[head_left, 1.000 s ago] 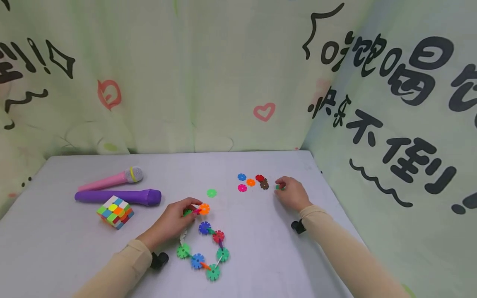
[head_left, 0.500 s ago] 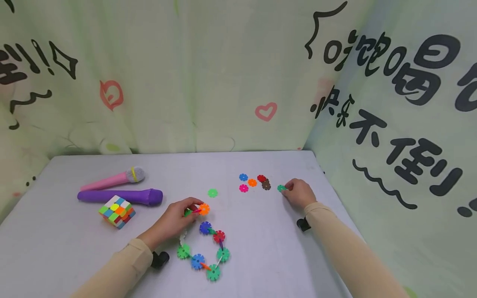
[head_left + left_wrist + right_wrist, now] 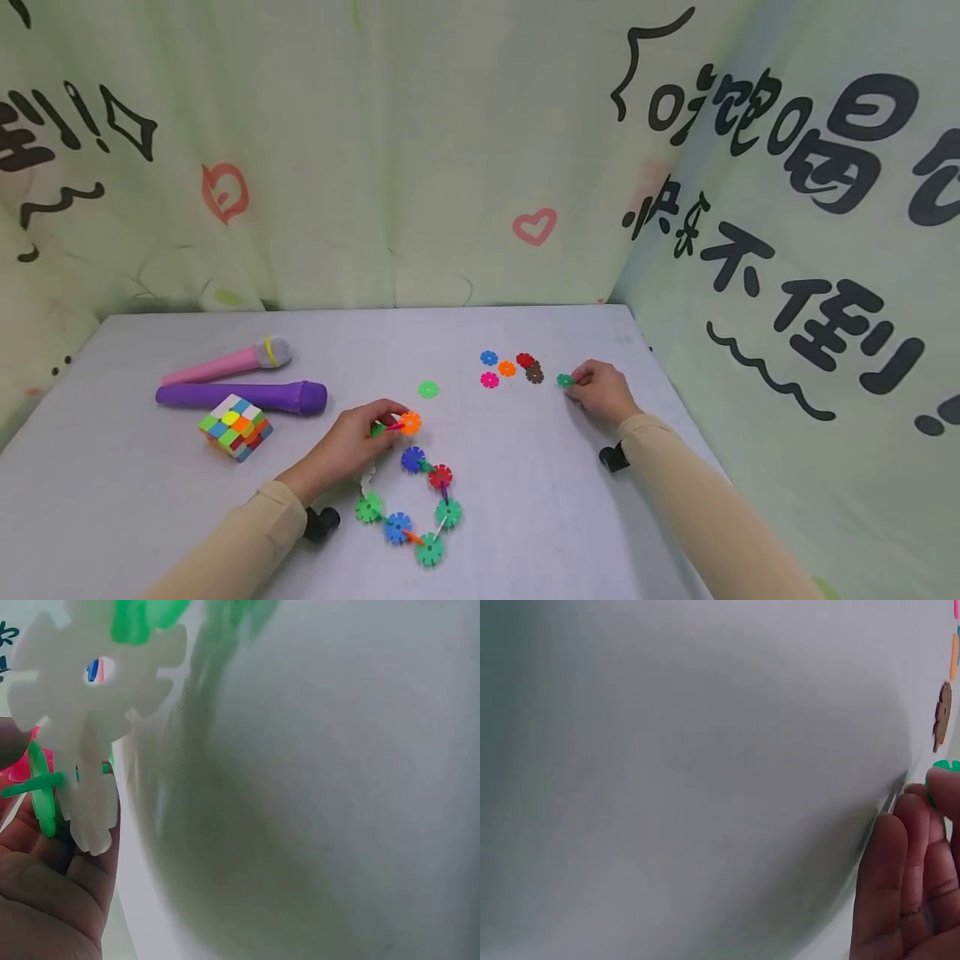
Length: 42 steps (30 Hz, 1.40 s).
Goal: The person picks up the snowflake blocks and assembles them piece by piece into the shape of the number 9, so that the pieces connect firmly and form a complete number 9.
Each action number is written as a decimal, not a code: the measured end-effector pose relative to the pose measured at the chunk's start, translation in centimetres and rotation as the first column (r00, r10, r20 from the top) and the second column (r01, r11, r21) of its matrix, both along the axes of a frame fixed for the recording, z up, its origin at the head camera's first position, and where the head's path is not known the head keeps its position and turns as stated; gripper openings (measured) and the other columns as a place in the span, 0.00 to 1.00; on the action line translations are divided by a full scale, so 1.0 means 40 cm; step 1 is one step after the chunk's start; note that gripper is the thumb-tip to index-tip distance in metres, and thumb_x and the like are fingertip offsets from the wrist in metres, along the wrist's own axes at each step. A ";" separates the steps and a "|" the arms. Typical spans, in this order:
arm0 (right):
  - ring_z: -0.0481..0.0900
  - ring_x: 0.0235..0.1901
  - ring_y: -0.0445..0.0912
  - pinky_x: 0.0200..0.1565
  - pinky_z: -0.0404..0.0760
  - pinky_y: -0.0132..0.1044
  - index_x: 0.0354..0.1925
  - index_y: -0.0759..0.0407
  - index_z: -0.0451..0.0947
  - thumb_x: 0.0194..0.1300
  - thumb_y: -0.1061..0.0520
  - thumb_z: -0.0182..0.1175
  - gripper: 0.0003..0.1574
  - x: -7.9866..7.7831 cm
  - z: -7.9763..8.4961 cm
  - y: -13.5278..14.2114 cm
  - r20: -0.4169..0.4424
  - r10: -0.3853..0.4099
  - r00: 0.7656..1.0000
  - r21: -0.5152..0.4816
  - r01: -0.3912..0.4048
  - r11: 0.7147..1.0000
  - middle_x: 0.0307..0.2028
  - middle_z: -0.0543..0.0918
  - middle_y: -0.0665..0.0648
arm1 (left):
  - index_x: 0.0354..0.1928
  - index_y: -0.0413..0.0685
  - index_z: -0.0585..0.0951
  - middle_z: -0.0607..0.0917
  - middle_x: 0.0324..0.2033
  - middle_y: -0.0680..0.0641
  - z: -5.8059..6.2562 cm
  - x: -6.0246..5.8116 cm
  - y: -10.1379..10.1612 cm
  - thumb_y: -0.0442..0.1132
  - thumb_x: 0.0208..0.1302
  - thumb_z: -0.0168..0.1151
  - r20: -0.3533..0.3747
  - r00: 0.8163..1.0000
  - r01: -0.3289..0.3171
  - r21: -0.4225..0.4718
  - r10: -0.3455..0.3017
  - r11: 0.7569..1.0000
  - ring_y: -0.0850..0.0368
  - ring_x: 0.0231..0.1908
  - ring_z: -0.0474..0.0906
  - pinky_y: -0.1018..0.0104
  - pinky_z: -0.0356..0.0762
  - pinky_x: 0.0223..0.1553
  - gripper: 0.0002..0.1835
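Note:
In the head view, my left hand [image 3: 358, 437] grips the upper end of a chain of interlocking snowflake discs [image 3: 429, 549], beside its orange disc [image 3: 410, 422]. The chain curves round on the table in several colours. From the left wrist, a white disc [image 3: 60, 686] of the chain fills the near view, with a green disc [image 3: 42, 791] by the palm. Over on the right, my right hand [image 3: 603, 392] pinches a loose green snowflake disc [image 3: 565, 380] between thumb and fingers. Only part of that disc shows in the right wrist view, behind the thumb.
Loose discs lie left of my right hand: blue [image 3: 489, 357], orange [image 3: 507, 368], pink [image 3: 490, 380], red [image 3: 525, 360] and brown [image 3: 534, 372]. A light green disc [image 3: 428, 389] lies apart. Further left are a pink microphone [image 3: 217, 365], a purple microphone [image 3: 247, 397] and a puzzle cube [image 3: 236, 427].
My right hand has shifted slightly right, and the green disc, mostly covered by the fingers before, now shows at the fingertips. My left hand and the chain have stayed in place.

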State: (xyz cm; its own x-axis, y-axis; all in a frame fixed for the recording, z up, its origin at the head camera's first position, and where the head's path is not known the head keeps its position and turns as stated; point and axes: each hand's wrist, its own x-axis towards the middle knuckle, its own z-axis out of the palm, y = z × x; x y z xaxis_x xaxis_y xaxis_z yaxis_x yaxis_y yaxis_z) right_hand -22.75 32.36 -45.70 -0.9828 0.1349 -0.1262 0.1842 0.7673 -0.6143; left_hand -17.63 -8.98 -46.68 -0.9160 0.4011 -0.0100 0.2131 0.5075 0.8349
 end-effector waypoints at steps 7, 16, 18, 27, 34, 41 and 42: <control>0.77 0.33 0.48 0.36 0.78 0.37 0.39 0.60 0.80 0.62 0.61 0.67 0.06 0.037 0.012 -0.096 -0.100 0.157 0.983 -0.043 -0.162 0.986 0.32 0.82 0.53 | 0.56 0.52 0.81 0.82 0.40 0.53 -0.001 0.005 -0.005 0.35 0.63 0.70 -0.003 1.000 -0.029 -0.026 0.029 0.999 0.56 0.38 0.75 0.59 0.75 0.43 0.19; 0.79 0.31 0.45 0.35 0.81 0.35 0.38 0.58 0.83 0.63 0.59 0.69 0.06 0.090 0.043 -0.257 -0.162 0.308 0.937 -0.123 -0.329 0.936 0.30 0.82 0.49 | 0.55 0.53 0.81 0.82 0.39 0.54 -0.004 -0.002 0.002 0.37 0.61 0.72 -0.013 1.000 -0.028 -0.032 0.028 0.999 0.58 0.38 0.76 0.59 0.76 0.45 0.20; 0.79 0.31 0.43 0.35 0.81 0.34 0.38 0.56 0.83 0.63 0.59 0.69 0.05 0.099 0.047 -0.291 -0.172 0.355 0.919 -0.108 -0.375 0.921 0.30 0.82 0.47 | 0.54 0.53 0.82 0.82 0.39 0.55 -0.005 -0.004 0.001 0.37 0.61 0.72 -0.026 0.999 -0.029 -0.027 0.028 0.999 0.58 0.38 0.76 0.59 0.76 0.44 0.19; 0.77 0.27 0.33 0.32 0.77 0.31 0.35 0.50 0.84 0.62 0.56 0.70 0.03 0.139 0.044 -0.414 -0.264 0.568 0.779 0.130 -0.555 0.821 0.26 0.82 0.39 | 0.53 0.52 0.82 0.82 0.36 0.55 -0.004 -0.004 -0.005 0.37 0.62 0.72 -0.048 0.998 -0.041 -0.019 0.040 0.999 0.58 0.35 0.75 0.60 0.75 0.40 0.18; 0.76 0.25 0.32 0.29 0.74 0.29 0.35 0.50 0.85 0.62 0.54 0.71 0.03 0.151 0.037 -0.451 -0.305 0.597 0.742 0.222 -0.554 0.802 0.25 0.82 0.40 | 0.53 0.51 0.82 0.83 0.36 0.54 -0.007 -0.002 -0.004 0.36 0.61 0.72 -0.053 0.998 -0.038 -0.018 0.037 0.999 0.59 0.35 0.76 0.60 0.76 0.42 0.18; 0.77 0.25 0.33 0.28 0.74 0.27 0.36 0.50 0.86 0.61 0.53 0.71 0.04 0.148 0.039 -0.463 -0.351 0.592 0.726 0.280 -0.522 0.806 0.26 0.84 0.42 | 0.52 0.50 0.82 0.83 0.35 0.54 -0.004 -0.001 -0.005 0.36 0.61 0.72 -0.090 0.995 -0.033 0.004 0.034 0.999 0.58 0.34 0.76 0.60 0.76 0.40 0.17; 0.78 0.25 0.33 0.28 0.74 0.28 0.36 0.51 0.86 0.61 0.54 0.71 0.04 0.147 0.039 -0.464 -0.354 0.590 0.725 0.276 -0.522 0.807 0.26 0.84 0.42 | 0.52 0.50 0.82 0.83 0.35 0.54 -0.003 -0.001 -0.005 0.36 0.61 0.72 -0.087 0.996 -0.035 0.003 0.035 0.999 0.58 0.34 0.77 0.60 0.76 0.40 0.17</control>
